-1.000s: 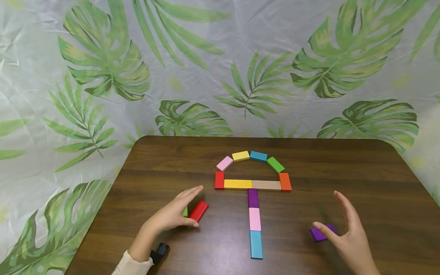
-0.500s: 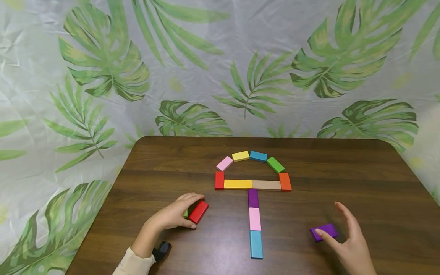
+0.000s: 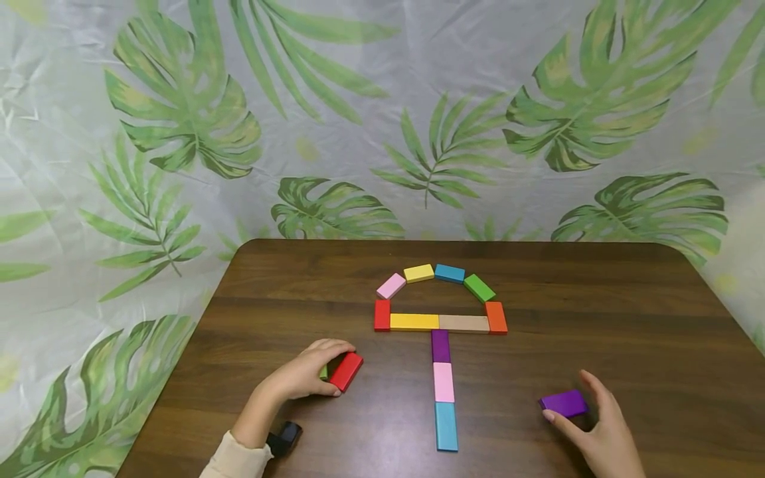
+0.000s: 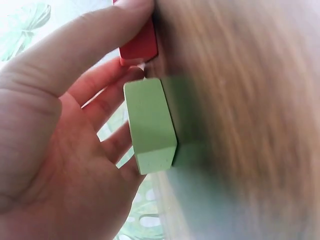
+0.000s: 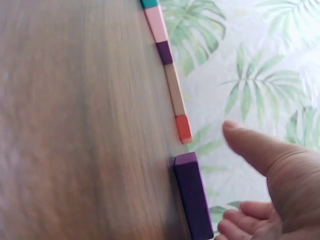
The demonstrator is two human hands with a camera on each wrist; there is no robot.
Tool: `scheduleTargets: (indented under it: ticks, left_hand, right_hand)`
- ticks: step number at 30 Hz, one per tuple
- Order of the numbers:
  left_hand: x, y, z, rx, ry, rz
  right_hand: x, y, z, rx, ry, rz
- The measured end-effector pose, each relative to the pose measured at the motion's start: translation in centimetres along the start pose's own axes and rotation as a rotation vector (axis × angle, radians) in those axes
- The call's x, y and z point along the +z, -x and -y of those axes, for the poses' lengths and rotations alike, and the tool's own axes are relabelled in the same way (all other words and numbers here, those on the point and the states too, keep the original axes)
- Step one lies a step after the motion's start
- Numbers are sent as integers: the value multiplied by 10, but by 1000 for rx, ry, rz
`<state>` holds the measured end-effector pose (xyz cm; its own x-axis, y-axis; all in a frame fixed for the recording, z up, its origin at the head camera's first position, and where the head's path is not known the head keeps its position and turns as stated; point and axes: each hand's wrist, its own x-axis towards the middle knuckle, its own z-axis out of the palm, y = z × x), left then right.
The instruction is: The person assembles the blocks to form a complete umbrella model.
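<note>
My left hand (image 3: 301,373) curls over a red block (image 3: 346,371), fingertips at its far end and thumb at its near end. A green block (image 4: 150,122) stands under the palm; the hand mostly hides it in the head view. At the right, my right hand (image 3: 605,428) is spread around a purple block (image 3: 564,403) lying on the table. The thumb (image 5: 250,142) is held apart from this block in the right wrist view, the other fingers loosely bent beyond it.
Coloured blocks form an umbrella shape mid-table: an arch with a green block (image 3: 480,287), a row with a yellow block (image 3: 414,322), and a stem ending in a light blue block (image 3: 445,426). A leaf-print cloth (image 3: 382,119) hangs behind the wooden table (image 3: 287,285).
My left hand has lowered and its thumb and fingers have closed in on the red block's ends. My right hand has come down and nearer around the purple block.
</note>
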<state>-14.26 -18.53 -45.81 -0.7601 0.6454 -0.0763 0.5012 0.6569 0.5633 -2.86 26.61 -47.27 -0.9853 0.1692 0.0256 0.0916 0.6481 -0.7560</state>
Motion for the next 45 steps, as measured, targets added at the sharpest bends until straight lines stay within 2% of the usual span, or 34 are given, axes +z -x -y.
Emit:
scheduleTargets:
  ticks: [8, 15, 25, 30, 35, 45]
  left_hand:
    - [4, 1, 1, -54, 26, -52]
    - [6, 2, -2, -36, 67, -179]
    - [8, 5, -11, -57, 96, -269]
    - [8, 7, -17, -64, 120, -306]
    - [7, 9, -25, -45, 149, -356]
    - [9, 16, -46, 31, 135, -524]
  right_hand:
    - [4, -1, -6, 17, 63, 16]
    - [7, -1, -8, 15, 147, -18]
    - [10, -3, -7, 64, 192, 3]
    - [9, -2, -4, 80, 176, -9]
    - [8, 1, -1, 73, 132, -33]
    - [7, 9, 24, 24, 64, -75]
